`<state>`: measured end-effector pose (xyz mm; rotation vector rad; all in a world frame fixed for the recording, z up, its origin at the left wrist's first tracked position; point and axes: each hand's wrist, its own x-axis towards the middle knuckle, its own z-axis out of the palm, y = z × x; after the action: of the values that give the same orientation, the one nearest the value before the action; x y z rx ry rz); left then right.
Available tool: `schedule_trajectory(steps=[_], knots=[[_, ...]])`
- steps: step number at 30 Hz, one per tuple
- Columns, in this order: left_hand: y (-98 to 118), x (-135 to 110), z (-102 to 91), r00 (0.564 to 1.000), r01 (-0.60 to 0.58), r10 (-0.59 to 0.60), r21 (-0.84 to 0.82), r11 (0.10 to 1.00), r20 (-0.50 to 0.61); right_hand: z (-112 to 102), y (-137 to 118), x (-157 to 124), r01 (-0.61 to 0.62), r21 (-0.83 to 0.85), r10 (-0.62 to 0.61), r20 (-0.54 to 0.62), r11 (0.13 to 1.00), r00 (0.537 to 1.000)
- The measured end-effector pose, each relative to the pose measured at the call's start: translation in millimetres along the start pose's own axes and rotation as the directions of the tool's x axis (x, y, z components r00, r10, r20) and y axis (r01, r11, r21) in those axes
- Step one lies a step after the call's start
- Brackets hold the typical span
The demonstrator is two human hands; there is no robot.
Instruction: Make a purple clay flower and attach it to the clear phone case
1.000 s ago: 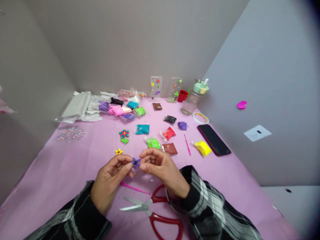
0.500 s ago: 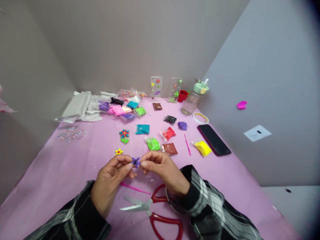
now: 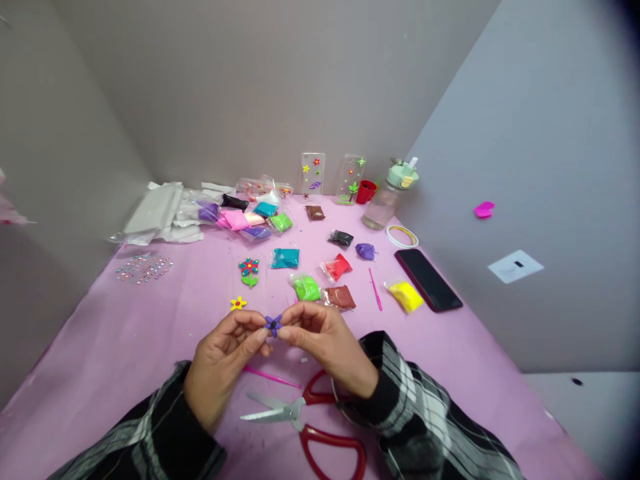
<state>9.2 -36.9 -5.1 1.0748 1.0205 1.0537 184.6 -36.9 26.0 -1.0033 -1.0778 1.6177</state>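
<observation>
A small purple clay flower (image 3: 273, 325) with a dark centre is pinched between my two hands above the pink table. My left hand (image 3: 225, 360) grips its left petals between thumb and forefinger. From the other side, my right hand (image 3: 330, 343) pinches the right petals the same way. Under the hands lies a pink modelling tool (image 3: 273, 378), and nearer to me are open scissors (image 3: 295, 412) with red handles, partly under my right wrist. Just beyond my left hand, a yellow clay flower (image 3: 239, 304) and a blue-petalled clay flower (image 3: 249, 268) rest on a clear phone case.
Bags of clay lie beyond the hands, among them green (image 3: 306, 288), brown (image 3: 339, 297) and yellow (image 3: 406, 297). A phone (image 3: 429, 280) and a water bottle (image 3: 384, 200) stand to the right. Packets (image 3: 160, 213) are piled at the back left, near a gem sheet (image 3: 144, 268).
The purple flower has shifted very slightly to the right, and my right thumb and forefinger have closed in on its petals. Everything on the table stays in place.
</observation>
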Motion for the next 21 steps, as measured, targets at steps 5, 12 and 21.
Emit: schedule_trajectory(steps=[5, 12, 21], knots=[[0.5, 0.6, 0.3, 1.0, -0.018, 0.018, 0.009, 1.0, 0.0, 1.1, 0.8, -0.5, 0.023, -0.035, -0.025, -0.054, 0.999, 0.998], [1.3, 0.5, -0.2, 0.998, -0.063, 0.064, 0.105, 0.992, -0.002, 1.1, 6.4, -2.7, 0.085, -0.18, -0.107, -0.114, 0.98, 0.988], [2.6, 2.0, -4.3, 0.999, -0.03, 0.031, 0.088, 0.996, -0.017, 2.2, 4.7, -4.0, 0.106, -0.228, -0.136, -0.116, 0.968, 0.984]])
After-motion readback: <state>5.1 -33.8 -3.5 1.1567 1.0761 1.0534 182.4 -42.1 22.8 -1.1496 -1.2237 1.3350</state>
